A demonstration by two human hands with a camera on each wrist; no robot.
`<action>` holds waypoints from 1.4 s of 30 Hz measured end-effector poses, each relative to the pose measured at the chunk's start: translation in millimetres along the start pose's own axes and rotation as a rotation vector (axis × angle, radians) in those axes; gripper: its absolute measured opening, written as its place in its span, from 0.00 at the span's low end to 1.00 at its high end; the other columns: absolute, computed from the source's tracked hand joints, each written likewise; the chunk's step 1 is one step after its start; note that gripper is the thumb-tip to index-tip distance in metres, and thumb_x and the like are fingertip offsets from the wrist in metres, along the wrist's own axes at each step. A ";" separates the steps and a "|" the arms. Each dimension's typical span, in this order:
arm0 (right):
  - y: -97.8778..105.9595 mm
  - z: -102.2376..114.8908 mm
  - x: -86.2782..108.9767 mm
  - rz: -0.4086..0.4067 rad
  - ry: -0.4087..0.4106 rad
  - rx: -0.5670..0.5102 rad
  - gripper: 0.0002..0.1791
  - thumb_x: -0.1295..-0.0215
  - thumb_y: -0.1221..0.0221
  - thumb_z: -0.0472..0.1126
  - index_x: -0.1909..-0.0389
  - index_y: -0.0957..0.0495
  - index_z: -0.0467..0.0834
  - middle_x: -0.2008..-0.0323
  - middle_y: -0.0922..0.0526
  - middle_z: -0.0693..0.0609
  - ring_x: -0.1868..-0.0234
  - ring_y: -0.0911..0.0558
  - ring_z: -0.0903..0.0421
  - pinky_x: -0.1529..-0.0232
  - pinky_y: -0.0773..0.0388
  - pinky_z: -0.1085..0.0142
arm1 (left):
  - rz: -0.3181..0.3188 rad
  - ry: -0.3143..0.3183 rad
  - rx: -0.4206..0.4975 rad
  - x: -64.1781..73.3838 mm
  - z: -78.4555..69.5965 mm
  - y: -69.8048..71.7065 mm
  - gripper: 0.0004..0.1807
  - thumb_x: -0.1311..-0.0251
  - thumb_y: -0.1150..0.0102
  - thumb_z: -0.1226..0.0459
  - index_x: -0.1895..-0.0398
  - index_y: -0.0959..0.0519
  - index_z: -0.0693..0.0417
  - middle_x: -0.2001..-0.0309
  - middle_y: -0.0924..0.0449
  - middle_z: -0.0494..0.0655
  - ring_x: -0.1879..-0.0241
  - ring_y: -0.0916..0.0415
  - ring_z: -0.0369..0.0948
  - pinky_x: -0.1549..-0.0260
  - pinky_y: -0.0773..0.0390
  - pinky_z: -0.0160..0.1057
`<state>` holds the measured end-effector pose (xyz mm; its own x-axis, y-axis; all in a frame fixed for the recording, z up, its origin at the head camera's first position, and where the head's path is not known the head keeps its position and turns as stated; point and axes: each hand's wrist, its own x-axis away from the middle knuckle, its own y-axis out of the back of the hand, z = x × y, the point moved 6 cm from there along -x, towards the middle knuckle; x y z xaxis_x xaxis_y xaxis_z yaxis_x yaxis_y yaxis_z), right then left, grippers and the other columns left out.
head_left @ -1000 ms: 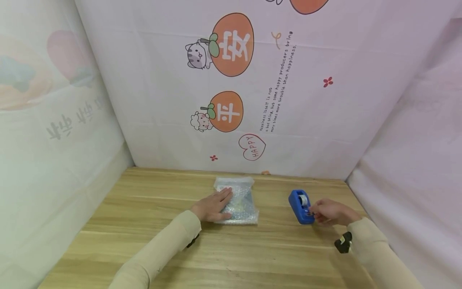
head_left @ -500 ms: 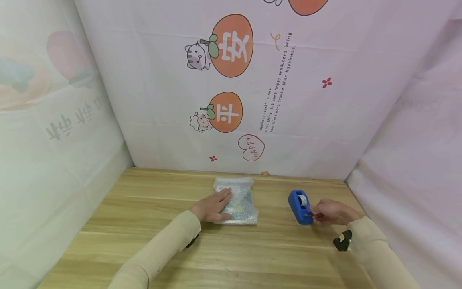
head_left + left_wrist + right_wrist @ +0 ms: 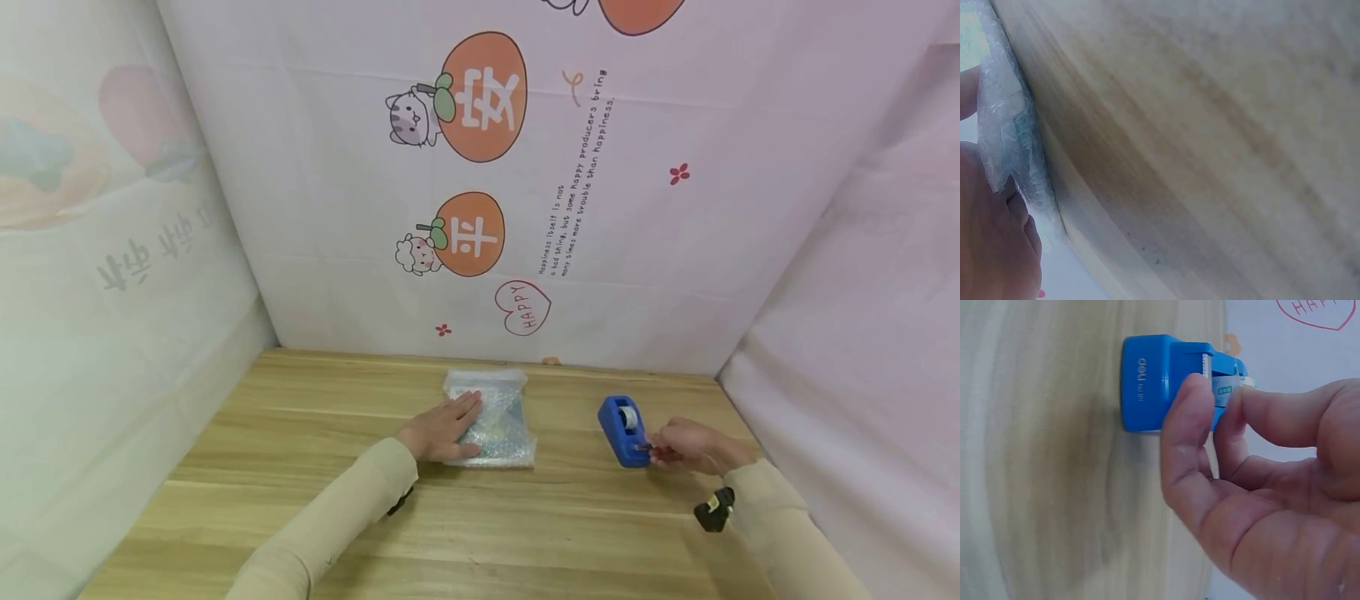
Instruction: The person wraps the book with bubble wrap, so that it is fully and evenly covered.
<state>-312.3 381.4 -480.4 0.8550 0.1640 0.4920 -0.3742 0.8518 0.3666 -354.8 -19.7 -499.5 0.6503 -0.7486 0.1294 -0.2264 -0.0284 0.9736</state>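
My left hand (image 3: pixel 442 429) lies flat with straight fingers over the left part of a bubble-wrap package (image 3: pixel 506 421) on the table. In the left wrist view, the crinkled clear bubble wrap (image 3: pixel 1007 125) shows beside the thumb. At the right, a blue tape dispenser (image 3: pixel 617 433) stands with a roll of tape (image 3: pixel 628 417) in it. The fingers of my right hand (image 3: pixel 690 443) are curled at its front end. From the right wrist, thumb and finger pinch the clear tape (image 3: pixel 1237 370) near the serrated cutter (image 3: pixel 1205 365); the strip itself is barely visible.
The wood-grain table (image 3: pixel 480 533) ends at a white printed cloth (image 3: pixel 360 283) hanging behind it. Cloth panels also close off the left and right sides. A small black device (image 3: pixel 714 510) is on the right wrist.
My right hand shifts slightly downward at the front of the dispenser, fingers still together. The left hand, package and dispenser stay in place.
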 end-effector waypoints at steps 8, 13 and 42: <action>-3.1 -8.0 8.3 -0.017 0.111 -0.004 0.15 0.32 0.49 0.29 0.79 0.32 0.43 0.65 0.19 0.51 0.60 0.19 0.59 0.53 0.14 0.68 | -0.001 -0.005 -0.016 -1.3 0.4 -1.6 0.45 0.19 0.57 0.43 0.15 0.53 0.66 0.13 0.57 0.62 0.14 0.57 0.57 0.16 0.48 0.56; -1.1 -13.9 20.5 -0.010 0.156 0.079 0.15 0.21 0.50 0.35 0.60 0.19 0.28 0.45 0.15 0.35 0.40 0.16 0.44 0.31 0.20 0.48 | -0.003 -0.002 -0.016 -1.7 1.6 -0.9 0.45 0.19 0.56 0.43 0.15 0.52 0.66 0.13 0.57 0.62 0.14 0.57 0.57 0.16 0.48 0.56; -16.8 -39.7 18.7 -0.126 0.034 -0.031 0.16 0.23 0.38 0.42 0.52 0.20 0.30 0.70 0.16 0.53 0.71 0.21 0.64 0.72 0.21 0.74 | -0.009 -0.007 0.019 -3.0 4.4 -3.9 0.45 0.19 0.56 0.43 0.15 0.53 0.66 0.13 0.58 0.62 0.14 0.57 0.57 0.16 0.48 0.57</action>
<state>-275.8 389.9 -508.7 0.9063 0.0711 0.4166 -0.2524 0.8817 0.3986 -359.1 -20.2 -504.5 0.6473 -0.7528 0.1197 -0.2343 -0.0471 0.9710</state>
